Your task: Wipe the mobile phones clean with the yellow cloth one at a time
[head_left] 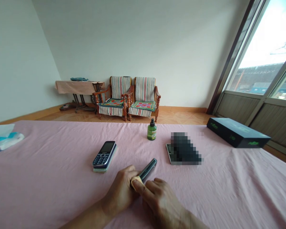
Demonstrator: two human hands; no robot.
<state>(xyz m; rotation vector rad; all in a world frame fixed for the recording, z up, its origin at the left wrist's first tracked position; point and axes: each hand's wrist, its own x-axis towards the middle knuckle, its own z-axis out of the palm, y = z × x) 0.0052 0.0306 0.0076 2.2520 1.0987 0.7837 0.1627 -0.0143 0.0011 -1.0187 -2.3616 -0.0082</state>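
My left hand [122,186] is closed around a dark mobile phone [148,169], held at a slant with its narrow edge turned up. A small pale-yellow cloth [136,181] is pinched in my right hand [160,197] and pressed against the near end of that phone. To the left, a keypad phone [105,155] lies face up on a pale, flat slab [100,170]. Straight ahead stands a green spray bottle [152,130] with a black top. My fingers hide the phone's lower part.
A pink cloth [62,178] covers the table. At the right lie a blurred dark item [184,151] with a pale-framed object partly under it, and a black box [238,133]. A tissue pack [7,141] sits at the left edge. Beyond are two wooden chairs [144,90].
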